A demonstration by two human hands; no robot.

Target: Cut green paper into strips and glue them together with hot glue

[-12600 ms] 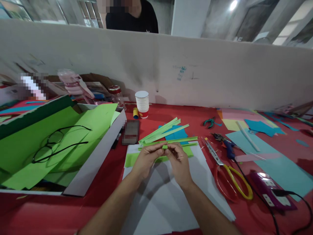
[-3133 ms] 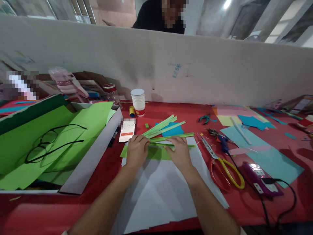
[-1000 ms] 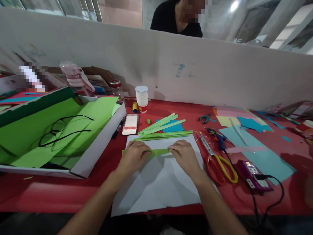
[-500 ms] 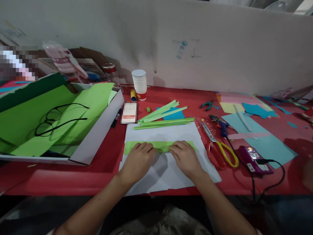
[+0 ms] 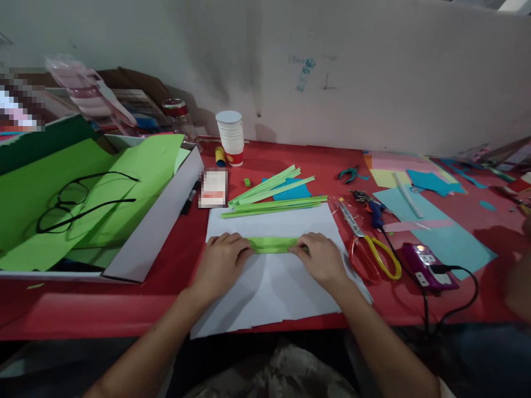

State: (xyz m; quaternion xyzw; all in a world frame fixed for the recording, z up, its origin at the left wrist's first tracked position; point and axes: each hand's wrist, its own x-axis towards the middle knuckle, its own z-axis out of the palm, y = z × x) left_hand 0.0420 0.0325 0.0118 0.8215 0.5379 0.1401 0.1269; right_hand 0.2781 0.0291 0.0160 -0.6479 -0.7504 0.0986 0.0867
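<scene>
A folded strip of light green paper [image 5: 271,244] lies across a white sheet [image 5: 274,287] on the red table [image 5: 103,309]. My left hand [image 5: 222,262] presses down on the strip's left end with its fingers curled. My right hand [image 5: 321,260] holds down the right end, fingers bent over the paper. Just beyond the sheet lies a bundle of several narrow green strips [image 5: 274,200], partly over a blue paper piece [image 5: 292,191].
Scissors with yellow and red handles [image 5: 371,251], a blue glue gun [image 5: 373,207] and a purple power strip [image 5: 427,266] lie to the right. A phone [image 5: 213,188], stacked paper cups [image 5: 230,135] and a box of green paper with black glasses [image 5: 78,202] are at left.
The green paper is now folded into a narrower strip, and my hands have spread apart toward its ends. The camera has tilted down a little.
</scene>
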